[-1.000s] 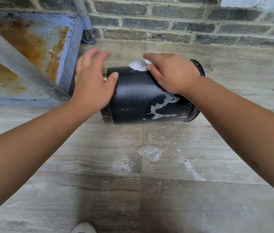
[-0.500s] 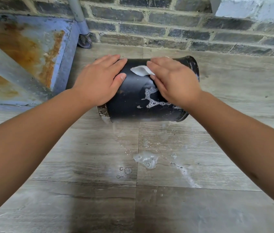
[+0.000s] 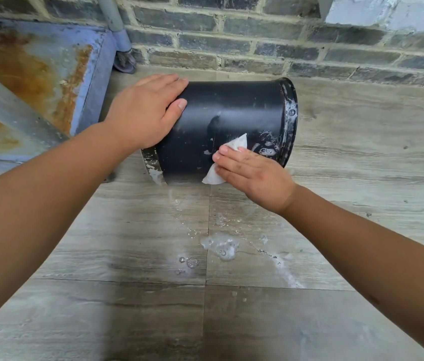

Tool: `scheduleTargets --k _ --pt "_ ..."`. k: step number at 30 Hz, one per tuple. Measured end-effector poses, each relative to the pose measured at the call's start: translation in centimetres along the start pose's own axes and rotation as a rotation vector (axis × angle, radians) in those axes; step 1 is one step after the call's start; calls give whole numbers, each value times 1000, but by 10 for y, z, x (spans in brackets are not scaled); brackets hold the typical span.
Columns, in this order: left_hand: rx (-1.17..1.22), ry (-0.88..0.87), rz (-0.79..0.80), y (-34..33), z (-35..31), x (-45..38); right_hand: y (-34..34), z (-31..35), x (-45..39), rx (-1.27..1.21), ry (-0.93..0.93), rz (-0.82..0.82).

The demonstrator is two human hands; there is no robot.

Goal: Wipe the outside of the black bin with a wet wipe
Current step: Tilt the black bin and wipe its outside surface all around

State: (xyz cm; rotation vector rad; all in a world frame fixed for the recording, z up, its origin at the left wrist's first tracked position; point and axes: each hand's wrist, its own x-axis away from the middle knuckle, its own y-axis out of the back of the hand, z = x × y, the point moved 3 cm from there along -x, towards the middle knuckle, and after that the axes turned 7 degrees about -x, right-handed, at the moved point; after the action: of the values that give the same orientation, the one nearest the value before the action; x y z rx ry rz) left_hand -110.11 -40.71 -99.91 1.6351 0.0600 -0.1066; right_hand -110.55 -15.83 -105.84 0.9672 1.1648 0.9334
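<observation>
The black bin (image 3: 234, 113) lies on its side on the tiled floor, its rim to the right and its base to the left. My left hand (image 3: 145, 113) lies flat over the bin's base end, fingers spread across the top. My right hand (image 3: 252, 173) presses a white wet wipe (image 3: 239, 144) against the bin's lower near side, with the wipe sticking out above and below the fingers. Soap foam clings to the bin wall near the rim.
Foam and a wet streak (image 3: 222, 246) lie on the floor tiles in front of the bin. A rusty blue metal frame (image 3: 49, 74) with a caster wheel (image 3: 124, 61) stands at the left. A brick wall (image 3: 283, 43) runs close behind the bin.
My right hand has slid the wipe down from the top of the bin to its lower near side. The foam trail on the wall is mostly gone. My left hand stays on the base end.
</observation>
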Motion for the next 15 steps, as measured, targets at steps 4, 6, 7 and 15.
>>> scheduleTargets --k 4,6,7,15 --pt "4 11 2 0 2 -2 -3 11 8 -86 26 89" --pt "9 16 10 1 2 -3 1 20 9 -137 0 99" --pt "9 13 15 1 3 -4 5 24 7 -172 -22 70" --pt "-56 87 43 2 6 -15 71 -26 -72 -297 -440 -422"
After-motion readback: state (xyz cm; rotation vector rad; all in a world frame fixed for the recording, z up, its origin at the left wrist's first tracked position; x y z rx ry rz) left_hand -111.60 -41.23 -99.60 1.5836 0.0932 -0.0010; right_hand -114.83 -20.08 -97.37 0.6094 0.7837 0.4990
